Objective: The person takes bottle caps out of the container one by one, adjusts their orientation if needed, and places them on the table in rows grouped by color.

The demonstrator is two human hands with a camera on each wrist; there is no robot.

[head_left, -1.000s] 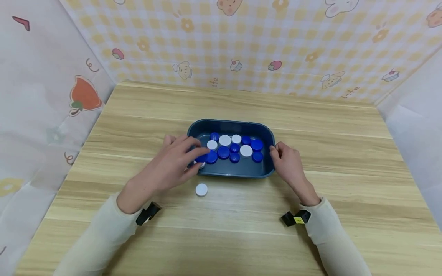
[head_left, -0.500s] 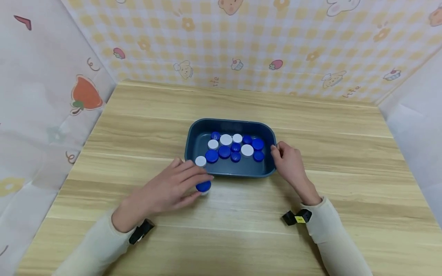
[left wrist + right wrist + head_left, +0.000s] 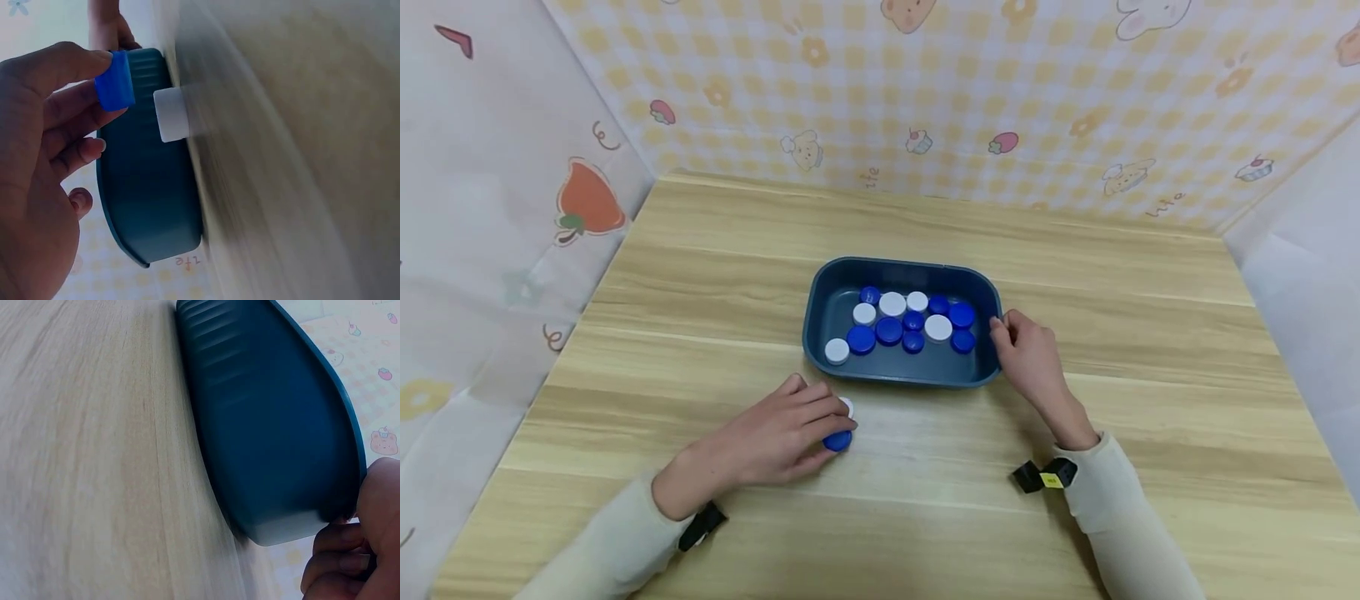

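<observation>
My left hand (image 3: 782, 437) pinches a blue bottle cap (image 3: 837, 441) between thumb and fingertips, in front of the tray's left end. The left wrist view shows this blue cap tilted on edge and apart from the table. Just behind it a white bottle cap (image 3: 171, 115) sits on the table, mostly covered by my fingers in the head view. My right hand (image 3: 1030, 354) grips the right rim of the dark blue tray (image 3: 902, 381), thumb on the inner side. Inside the tray lie several blue and white caps, among them a white cap (image 3: 837, 351) in the near left corner.
The tray stands on a wood-grain table (image 3: 1112, 333). Behind the table hangs a yellow checked backdrop (image 3: 962, 92), and a white printed sheet (image 3: 490, 208) closes off the left side.
My left hand has lifted the blue cap out of the tray's left end and carried it toward me, past the white cap on the table. The right hand keeps its grip on the rim.
</observation>
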